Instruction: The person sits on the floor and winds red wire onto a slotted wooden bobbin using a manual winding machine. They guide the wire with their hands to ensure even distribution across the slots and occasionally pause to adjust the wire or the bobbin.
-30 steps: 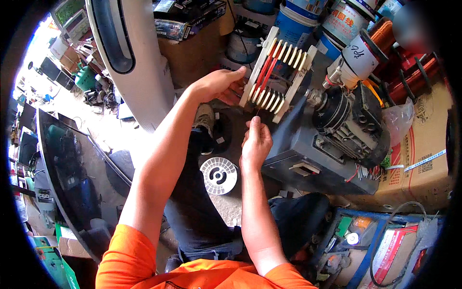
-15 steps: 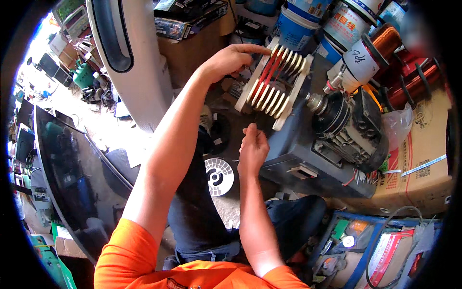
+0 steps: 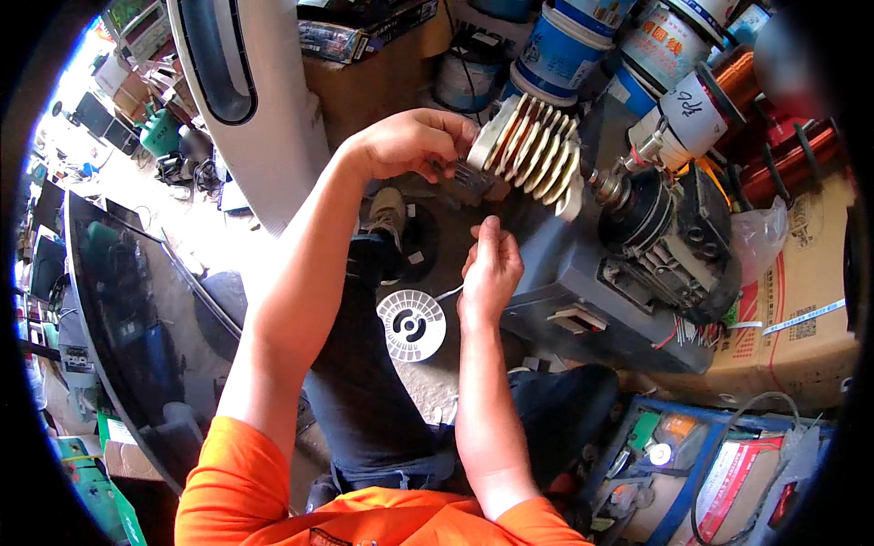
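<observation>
Cream slotted coil-winding former [image 3: 542, 156] with reddish strands between its fins, tilted in mid-air ahead of the knees, just left of an electric motor [image 3: 665, 232] and beside its shaft end. Left hand [image 3: 410, 144] at the former's left end plate, fingers bent toward it; cannot tell from this angle whether closed on the edge or just short of it. Right hand [image 3: 492, 268] below the former and apart from it, thumb laid against curled fingers. Under the motor, a dark grey metal cabinet [image 3: 564, 287]; farther right, a copper-wire spool [image 3: 734, 75], clear plastic bag [image 3: 760, 232] and large cardboard carton [image 3: 810, 273]. Beyond the former, blue-and-white buckets [image 3: 560, 50] in stacks. On the floor between the forearms, a white slotted disc [image 3: 411, 325], near a tan shoe [image 3: 389, 211]. At lower right, a blue-edged tray [image 3: 699, 469] of mixed small parts. At left, a tall white casing [image 3: 269, 109] and, nearer, a dark glossy panel [image 3: 137, 318]. Orange sleeves [image 3: 241, 473] and dark trousers [image 3: 364, 382] toward the bottom.
</observation>
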A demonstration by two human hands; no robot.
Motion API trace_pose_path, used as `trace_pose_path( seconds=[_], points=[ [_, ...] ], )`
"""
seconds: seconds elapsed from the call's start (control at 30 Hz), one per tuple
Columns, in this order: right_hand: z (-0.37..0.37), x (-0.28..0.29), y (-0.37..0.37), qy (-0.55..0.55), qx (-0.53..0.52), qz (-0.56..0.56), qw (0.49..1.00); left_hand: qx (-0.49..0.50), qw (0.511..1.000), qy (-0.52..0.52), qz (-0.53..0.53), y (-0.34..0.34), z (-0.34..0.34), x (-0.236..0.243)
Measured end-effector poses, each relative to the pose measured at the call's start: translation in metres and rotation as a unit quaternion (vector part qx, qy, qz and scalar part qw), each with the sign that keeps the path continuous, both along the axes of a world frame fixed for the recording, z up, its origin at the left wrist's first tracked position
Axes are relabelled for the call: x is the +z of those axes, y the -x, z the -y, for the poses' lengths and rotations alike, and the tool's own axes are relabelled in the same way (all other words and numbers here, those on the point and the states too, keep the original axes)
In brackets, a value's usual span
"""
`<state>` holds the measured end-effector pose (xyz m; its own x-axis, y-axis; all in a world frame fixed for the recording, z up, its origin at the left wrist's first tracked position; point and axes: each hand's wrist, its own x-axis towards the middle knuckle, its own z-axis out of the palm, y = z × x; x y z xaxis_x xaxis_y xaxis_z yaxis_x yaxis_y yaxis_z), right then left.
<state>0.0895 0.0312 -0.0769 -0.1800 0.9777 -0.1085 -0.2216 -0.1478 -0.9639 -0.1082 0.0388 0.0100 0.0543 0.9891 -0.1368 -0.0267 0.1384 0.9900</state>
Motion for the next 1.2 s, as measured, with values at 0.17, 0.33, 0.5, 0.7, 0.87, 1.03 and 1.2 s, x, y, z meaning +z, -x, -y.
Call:
trace_pose_path(
  seconds=[0.17, 0.33, 0.5, 0.7, 0.87, 1.03, 1.2],
  points=[
    [0.002, 0.003, -0.001, 0.018, 0.014, -0.021, 1.000, -0.005, 0.997, -0.040, 0.063, -0.007, 0.010, 0.007],
    [0.002, -0.013, -0.007, 0.041, 0.034, -0.058, 0.997, 0.037, 0.991, -0.096, 0.084, -0.013, 0.004, 0.010],
    [0.001, -0.018, -0.007, 0.032, 0.022, -0.058, 0.998, 0.114, 0.965, -0.165, -0.168, -0.018, -0.013, 0.020],
    [0.002, -0.016, -0.008, 0.031, 0.029, -0.043, 0.998, 0.128, 0.878, -0.245, -0.391, -0.008, -0.050, -0.005],
    [0.003, -0.003, -0.006, -0.023, 0.011, -0.021, 0.999, 0.030, 0.947, -0.110, -0.300, 0.001, -0.051, -0.027],
    [0.001, 0.010, -0.003, 0.014, 0.012, -0.025, 1.000, 0.019, 0.996, -0.001, -0.086, -0.014, -0.017, -0.028],
    [0.001, 0.007, -0.003, 0.042, 0.026, -0.049, 0.998, 0.071, 0.994, 0.057, 0.064, -0.042, 0.009, -0.019]
  ],
)
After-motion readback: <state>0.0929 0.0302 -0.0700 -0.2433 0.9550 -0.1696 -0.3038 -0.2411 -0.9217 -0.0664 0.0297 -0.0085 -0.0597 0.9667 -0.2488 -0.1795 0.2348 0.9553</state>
